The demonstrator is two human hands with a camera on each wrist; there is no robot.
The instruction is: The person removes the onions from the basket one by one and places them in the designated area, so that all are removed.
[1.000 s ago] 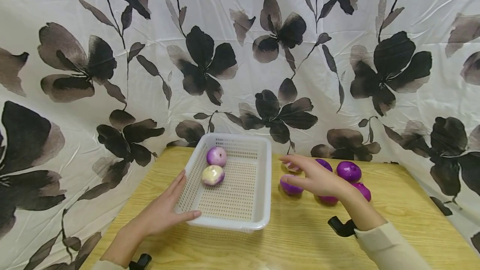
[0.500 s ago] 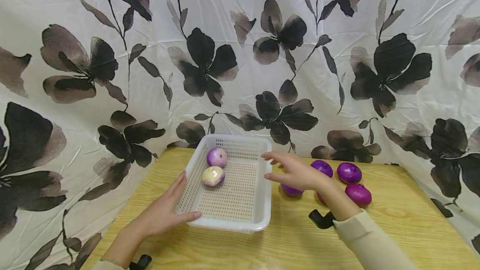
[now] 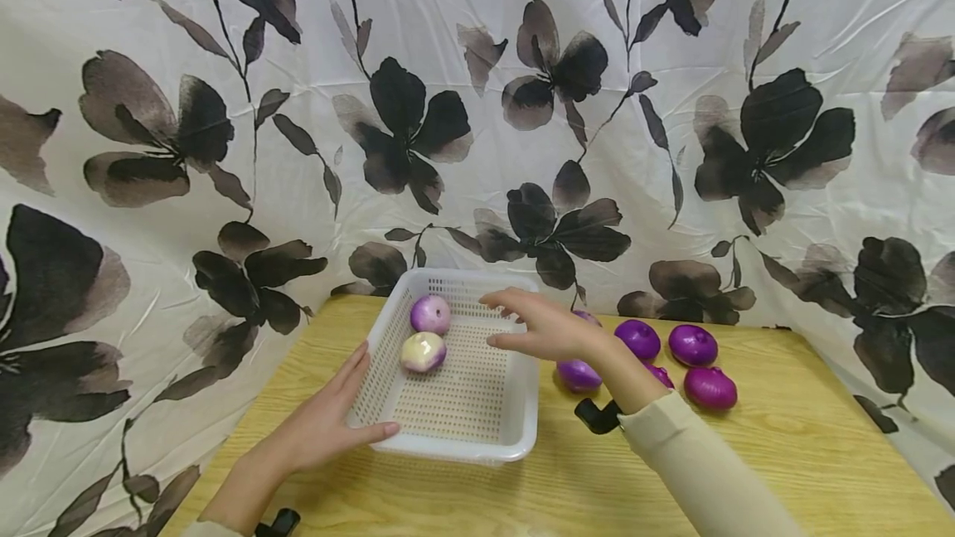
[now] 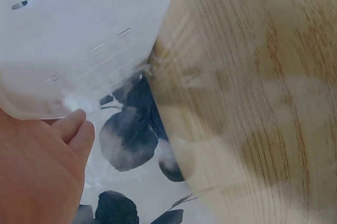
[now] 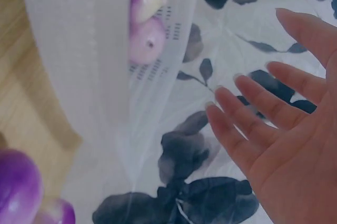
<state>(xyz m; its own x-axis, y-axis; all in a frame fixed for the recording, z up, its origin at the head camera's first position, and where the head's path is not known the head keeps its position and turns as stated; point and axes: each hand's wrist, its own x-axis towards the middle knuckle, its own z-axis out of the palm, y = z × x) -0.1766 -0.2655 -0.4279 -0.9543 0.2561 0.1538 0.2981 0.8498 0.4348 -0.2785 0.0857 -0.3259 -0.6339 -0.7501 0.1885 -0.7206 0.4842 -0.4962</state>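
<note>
A white perforated plastic basket point(image 3: 515, 429) stands on the table, tilted slightly in the head view. Inside, on its left side, sit two onions: a pale purple one point(image 3: 430, 315) and a peeled, cream-coloured one point(image 3: 424, 352) with purple edges. My left hand point(image 3: 324, 421) rests against the basket's left wall with straight fingers, its thumb on the front rim. Over the basket's right rim reaches my right hand point(image 3: 548, 328), fingers spread. The right wrist view shows this hand point(image 5: 284, 124) with a bare palm, holding nothing.
Several purple onions lie right of the basket, among them one at the back point(image 3: 693, 345), a magenta one point(image 3: 711, 388) and one near the basket point(image 3: 579, 375). My right forearm passes over part of this group. A floral cloth point(image 3: 448, 131) hangs behind the wooden table point(image 3: 783, 437).
My right hand has moved left from above the loose onions to over the basket, uncovering more of them. The left hand and the basket have stayed in place.
</note>
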